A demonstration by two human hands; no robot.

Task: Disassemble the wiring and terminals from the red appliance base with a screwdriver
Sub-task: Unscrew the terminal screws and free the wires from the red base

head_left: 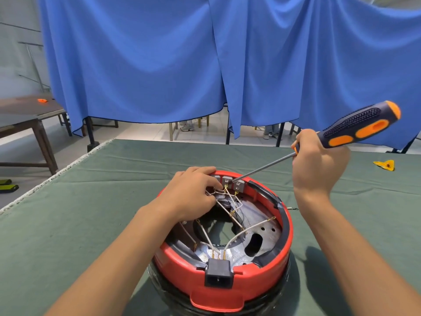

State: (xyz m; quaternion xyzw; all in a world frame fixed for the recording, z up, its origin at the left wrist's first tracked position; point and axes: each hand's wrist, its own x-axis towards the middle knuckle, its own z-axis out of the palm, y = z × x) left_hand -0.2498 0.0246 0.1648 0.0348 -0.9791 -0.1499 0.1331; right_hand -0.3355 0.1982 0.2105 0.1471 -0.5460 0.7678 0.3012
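While the right hand (319, 166) grips the screwdriver (355, 127), its tip at the terminals (230, 181), the left hand (191, 192) pinches wiring (224, 197) inside the red appliance base (227, 283).

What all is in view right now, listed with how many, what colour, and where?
appliance base: one, red, near centre of table
wires: several, whitish, inside base
terminal blocks: three, grey, base's far rim
socket: one, black, base's near rim
screwdriver: one, navy and orange, tip at terminals
table cloth: one, green
yellow scrap: one, right on cloth
curtain: blue, behind table
left hand: fingers on wires
right hand: grips screwdriver
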